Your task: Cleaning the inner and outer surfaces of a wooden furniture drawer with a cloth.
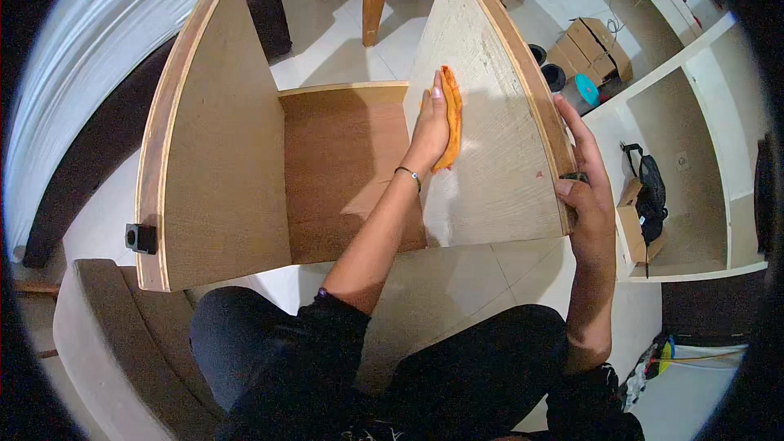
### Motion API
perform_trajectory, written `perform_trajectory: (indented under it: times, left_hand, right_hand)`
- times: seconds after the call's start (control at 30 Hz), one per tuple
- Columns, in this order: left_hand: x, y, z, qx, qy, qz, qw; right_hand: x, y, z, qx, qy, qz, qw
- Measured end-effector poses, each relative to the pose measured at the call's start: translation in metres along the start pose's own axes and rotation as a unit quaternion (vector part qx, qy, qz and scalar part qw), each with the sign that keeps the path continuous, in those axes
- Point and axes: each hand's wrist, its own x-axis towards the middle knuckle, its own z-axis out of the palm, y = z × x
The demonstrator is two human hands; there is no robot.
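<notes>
A wooden furniture piece stands before me with two upright side panels joined by a brown board. My left hand presses a folded orange cloth flat against the inner face of the right panel. That face shows a glossy patch below the cloth and scuffs higher up. My right hand grips the outer edge of the same panel, its thumb beside a black foot. The left panel carries black feet on its edge, one of them a square block near me.
A beige upholstered seat is close on my left, and a cream chair with wooden legs stands beyond. White shelving on the right holds a black bag. A cardboard box lies behind the right panel.
</notes>
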Motion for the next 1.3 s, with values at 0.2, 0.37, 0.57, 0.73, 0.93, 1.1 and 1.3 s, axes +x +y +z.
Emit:
perform_trajectory:
  times: [0.2, 0.37, 0.57, 0.73, 0.93, 1.1, 1.3]
  left_hand:
    - [0.006, -0.070, 0.037, -0.030, 0.196, 0.048, 0.979]
    - [-0.011, -0.038, 0.051, 0.043, 0.186, -0.014, 0.982]
    - [0.013, -0.024, 0.031, 0.108, 0.161, 0.120, 0.974]
    - [-0.007, -0.045, 0.049, -0.021, 0.206, -0.001, 0.978]
    - [0.013, -0.005, 0.033, 0.005, 0.165, 0.098, 0.981]
    - [0.010, -0.006, 0.029, 0.003, 0.225, -0.025, 0.974]
    - [0.040, -0.007, 0.035, 0.024, 0.193, 0.153, 0.969]
  right_hand:
    - [-0.001, 0.002, 0.001, -0.009, 0.003, -0.012, 1.000]
    - [0.000, 0.002, 0.004, 0.021, 0.004, -0.016, 1.000]
    - [0.001, 0.000, 0.008, 0.009, 0.021, -0.012, 1.000]
    - [0.000, 0.002, 0.008, -0.001, 0.025, -0.026, 0.999]
    - [0.002, 0.002, 0.007, -0.027, 0.025, -0.019, 0.999]
    - [0.000, 0.001, 0.008, -0.023, 0.027, -0.014, 0.999]
    - [0.004, 0.003, 0.005, -0.062, 0.023, -0.040, 0.997]
